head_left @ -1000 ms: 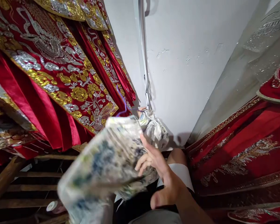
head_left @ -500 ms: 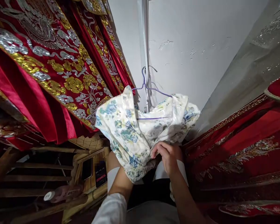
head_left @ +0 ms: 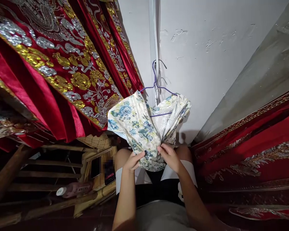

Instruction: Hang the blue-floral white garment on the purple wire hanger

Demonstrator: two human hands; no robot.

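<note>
A white blouse (head_left: 142, 130) with blue and green flowers hangs on a purple wire hanger (head_left: 155, 84) in front of me. The hanger's hook is at a pale vertical strip (head_left: 153, 38) on the wall. My left hand (head_left: 133, 160) grips the blouse's lower left side, thumb on the front and fingers hidden behind the cloth. With thumb and fingers closed, my right hand (head_left: 170, 156) pinches the front near the bottom of the V neckline. The blouse's lower hem hangs above my knees.
Red embroidered cloth (head_left: 82, 73) hangs at left, more red beaded cloth (head_left: 255, 154) at right. At lower left stand a bamboo rack (head_left: 50, 163), a bottle (head_left: 74, 189) and a phone (head_left: 109, 171). A white wall (head_left: 202, 41) rises behind the hanger.
My left hand has come out from under the blouse and now holds its lower left side. The blouse is pulled narrower and flatter; my right hand still pinches its front.
</note>
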